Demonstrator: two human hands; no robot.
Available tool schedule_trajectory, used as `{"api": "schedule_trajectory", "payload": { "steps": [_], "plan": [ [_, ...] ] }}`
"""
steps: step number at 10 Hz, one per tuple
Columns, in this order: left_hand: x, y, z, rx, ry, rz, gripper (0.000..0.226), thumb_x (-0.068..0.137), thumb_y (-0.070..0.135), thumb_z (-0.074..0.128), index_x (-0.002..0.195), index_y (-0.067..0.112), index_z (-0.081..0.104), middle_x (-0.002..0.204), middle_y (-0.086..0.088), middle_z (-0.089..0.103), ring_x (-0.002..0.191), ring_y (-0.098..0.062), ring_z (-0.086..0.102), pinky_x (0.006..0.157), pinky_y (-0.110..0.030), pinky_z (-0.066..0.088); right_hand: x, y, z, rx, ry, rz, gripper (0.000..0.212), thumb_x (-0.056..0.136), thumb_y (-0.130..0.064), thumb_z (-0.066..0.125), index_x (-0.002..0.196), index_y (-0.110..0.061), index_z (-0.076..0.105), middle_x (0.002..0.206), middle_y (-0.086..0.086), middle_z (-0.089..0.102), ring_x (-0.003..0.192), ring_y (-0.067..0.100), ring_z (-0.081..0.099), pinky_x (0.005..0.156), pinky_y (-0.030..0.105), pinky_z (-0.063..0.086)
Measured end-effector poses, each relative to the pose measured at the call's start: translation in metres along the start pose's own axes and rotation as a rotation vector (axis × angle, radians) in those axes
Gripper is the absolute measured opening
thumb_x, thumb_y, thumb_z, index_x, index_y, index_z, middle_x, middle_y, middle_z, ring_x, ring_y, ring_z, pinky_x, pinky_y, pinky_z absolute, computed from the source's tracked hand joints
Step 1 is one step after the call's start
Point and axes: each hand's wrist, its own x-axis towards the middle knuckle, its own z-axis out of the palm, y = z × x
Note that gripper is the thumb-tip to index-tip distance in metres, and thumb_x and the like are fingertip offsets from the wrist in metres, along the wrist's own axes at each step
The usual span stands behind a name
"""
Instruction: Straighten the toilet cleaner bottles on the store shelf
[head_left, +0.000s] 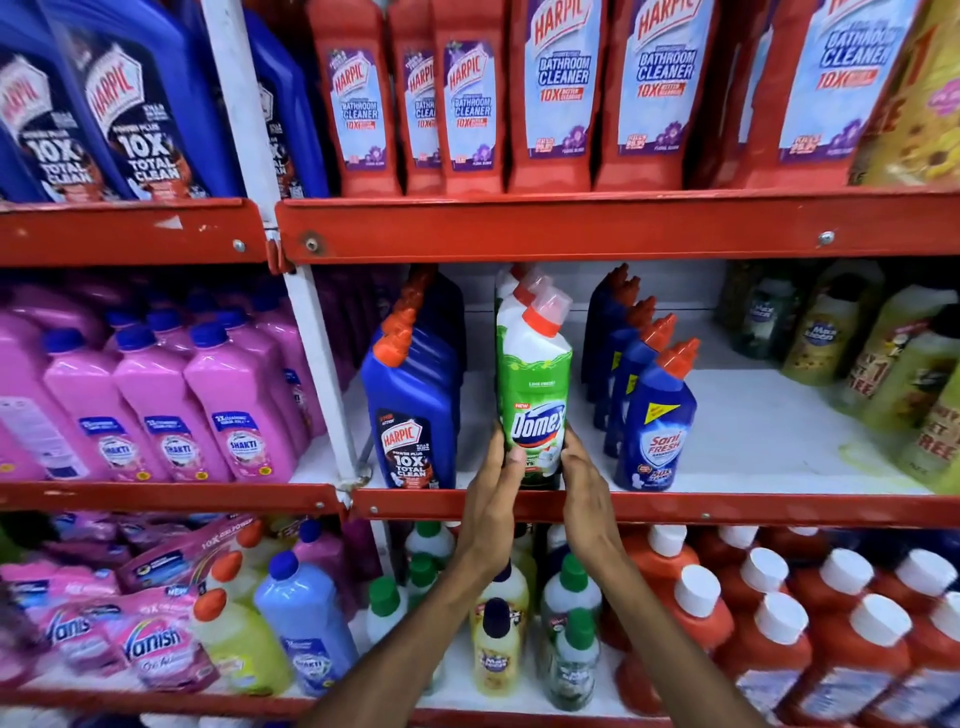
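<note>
Red store shelf (597, 506), middle tier: left hand (496, 483) and right hand (584, 480) press the front Domex bottle (535, 395) between them at its base; uneven pressure could tip it into the Harpic bottle (410, 415) or Sani Fresh bottle (654, 421) beside it.

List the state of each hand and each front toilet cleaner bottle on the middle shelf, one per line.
left hand: pressed against the Domex bottle's left side
right hand: pressed against its right side
Domex bottle: upright at the shelf's front edge, label forward, capped, held between both hands
Harpic bottle: upright, capped, untouched
Sani Fresh bottle: upright, capped, untouched, label turned slightly left
</note>
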Motion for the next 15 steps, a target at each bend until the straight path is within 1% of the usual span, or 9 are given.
{"api": "schedule_trajectory", "payload": {
  "steps": [2,3,4,5,8,9,12,13,15],
  "plan": [
    [-0.005,0.006,-0.006,0.061,-0.008,0.010,0.088,0.085,0.073,0.046,0.159,0.027,0.029,0.158,0.019,0.041,0.143,0.007,0.044,0.119,-0.017,0.034,-0.004,0.002,0.001,0.035,0.134,0.009,0.062,0.091,-0.040,0.031,0.149,-0.020,0.042,0.154,0.000,0.047,0.139,0.010,0.045,0.118,0.038,0.036],
    [-0.019,0.005,-0.025,0.161,0.093,0.074,0.074,0.086,0.065,0.062,0.150,0.032,0.046,0.157,0.015,0.048,0.146,-0.001,0.044,0.121,-0.027,0.037,-0.018,-0.012,0.003,0.069,0.429,-0.128,0.047,0.093,-0.037,0.036,0.128,-0.019,0.061,0.132,0.001,0.066,0.122,0.016,0.060,0.105,0.037,0.048],
    [-0.034,0.008,-0.051,0.259,0.272,0.233,0.027,0.092,0.029,0.068,0.119,0.032,0.071,0.122,0.008,0.077,0.117,-0.005,0.070,0.102,-0.029,0.057,-0.031,-0.026,0.016,0.096,0.534,-0.299,0.026,0.092,-0.021,0.043,0.101,-0.016,0.067,0.101,0.004,0.073,0.098,0.023,0.069,0.083,0.034,0.055],
    [-0.040,0.014,-0.077,0.275,0.507,0.333,0.018,0.090,0.019,0.068,0.106,0.024,0.074,0.103,0.004,0.079,0.099,-0.012,0.074,0.090,-0.039,0.061,-0.041,-0.032,0.044,0.053,0.367,-0.341,0.024,0.094,-0.013,0.046,0.098,-0.018,0.069,0.095,-0.001,0.074,0.090,0.017,0.070,0.078,0.029,0.054],
    [-0.015,0.002,-0.117,0.193,0.408,0.057,0.085,0.073,0.050,0.067,0.149,0.021,0.044,0.145,-0.002,0.060,0.133,-0.017,0.060,0.115,-0.049,0.048,-0.032,-0.016,0.109,-0.206,0.007,-0.047,0.066,0.092,-0.042,0.031,0.152,-0.016,0.037,0.154,0.005,0.047,0.135,0.011,0.046,0.110,0.020,0.029],
    [-0.010,-0.001,-0.122,0.180,0.334,0.047,0.083,0.075,0.051,0.070,0.150,0.026,0.044,0.139,-0.002,0.067,0.124,-0.017,0.067,0.109,-0.051,0.053,-0.028,-0.011,0.114,-0.196,0.000,-0.048,0.065,0.090,-0.046,0.031,0.150,-0.024,0.041,0.150,-0.001,0.052,0.131,0.008,0.052,0.115,0.033,0.038],
    [-0.009,-0.010,-0.135,0.127,0.307,0.045,0.078,0.079,0.046,0.069,0.151,0.032,0.044,0.142,-0.003,0.065,0.127,-0.021,0.066,0.107,-0.055,0.054,-0.023,-0.012,0.120,-0.156,-0.012,-0.015,0.059,0.089,-0.031,0.032,0.146,-0.024,0.046,0.136,-0.024,0.055,0.112,-0.027,0.047,0.107,0.013,0.038],
    [-0.010,-0.010,-0.138,0.117,0.292,0.037,0.078,0.080,0.046,0.070,0.152,0.031,0.044,0.143,-0.001,0.065,0.127,-0.020,0.066,0.107,-0.054,0.054,-0.023,-0.015,0.120,-0.167,0.007,-0.026,0.056,0.090,-0.028,0.032,0.143,-0.027,0.048,0.124,-0.032,0.054,0.109,-0.027,0.050,0.094,0.002,0.037],
    [-0.019,0.009,-0.136,0.298,0.351,0.242,0.079,0.081,0.043,0.065,0.154,0.021,0.041,0.153,0.003,0.051,0.139,-0.010,0.051,0.117,-0.044,0.048,-0.027,-0.011,0.113,-0.037,0.243,-0.091,0.048,0.093,-0.036,0.035,0.130,-0.023,0.062,0.126,-0.007,0.067,0.113,0.004,0.066,0.101,0.028,0.051]
  ]
}}
